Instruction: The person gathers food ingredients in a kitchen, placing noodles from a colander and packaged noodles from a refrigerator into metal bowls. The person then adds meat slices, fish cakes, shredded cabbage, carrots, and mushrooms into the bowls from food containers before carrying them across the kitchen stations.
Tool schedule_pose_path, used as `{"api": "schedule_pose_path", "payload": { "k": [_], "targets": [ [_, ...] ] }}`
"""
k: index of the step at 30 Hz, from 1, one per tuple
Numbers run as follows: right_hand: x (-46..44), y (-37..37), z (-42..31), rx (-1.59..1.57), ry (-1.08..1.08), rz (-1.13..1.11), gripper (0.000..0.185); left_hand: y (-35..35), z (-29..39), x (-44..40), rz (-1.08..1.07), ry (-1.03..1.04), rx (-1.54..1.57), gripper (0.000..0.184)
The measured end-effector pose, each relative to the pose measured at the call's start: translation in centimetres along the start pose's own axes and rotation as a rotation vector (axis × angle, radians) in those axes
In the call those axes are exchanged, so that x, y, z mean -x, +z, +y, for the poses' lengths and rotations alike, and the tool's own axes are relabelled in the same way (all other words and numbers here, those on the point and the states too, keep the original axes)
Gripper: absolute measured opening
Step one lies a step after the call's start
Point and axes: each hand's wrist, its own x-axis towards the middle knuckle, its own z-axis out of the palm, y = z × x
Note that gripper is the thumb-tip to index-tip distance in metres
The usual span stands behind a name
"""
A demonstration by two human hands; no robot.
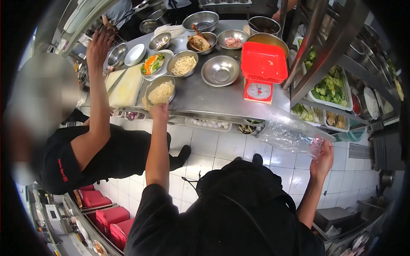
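Observation:
My left hand is closed on the near rim of a metal bowl of noodles at the front edge of the steel table. Out to the right, my right hand grips a clear plastic bag, which hangs limp in front of the table. Behind the held bowl stands a second bowl of noodles, with a plate of cut vegetables to its left. A wide metal bowl sits to the right, beside a red scale carrying a red tray.
A co-worker stands close on my left, one hand raised over the table. A knife lies on the cutting board. Metal posts and baskets of greens are at the right. Eggs sit beneath the tabletop.

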Motion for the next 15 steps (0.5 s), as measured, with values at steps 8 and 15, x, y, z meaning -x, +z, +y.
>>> {"api": "schedule_pose_path", "payload": {
  "k": [8, 15],
  "targets": [
    [-1.2, -8.9, 1.0, -0.138, 0.097, 0.214, 0.034, 7.7, -4.4, 10.1, -0.127, -0.144, -0.199, 0.044],
    [3.0, -11.5, -0.9, -0.204, 0.315, 0.404, 0.050, 18.5, -8.6, 9.1, -0.282, -0.100, -0.400, 0.037]
  ]
}}
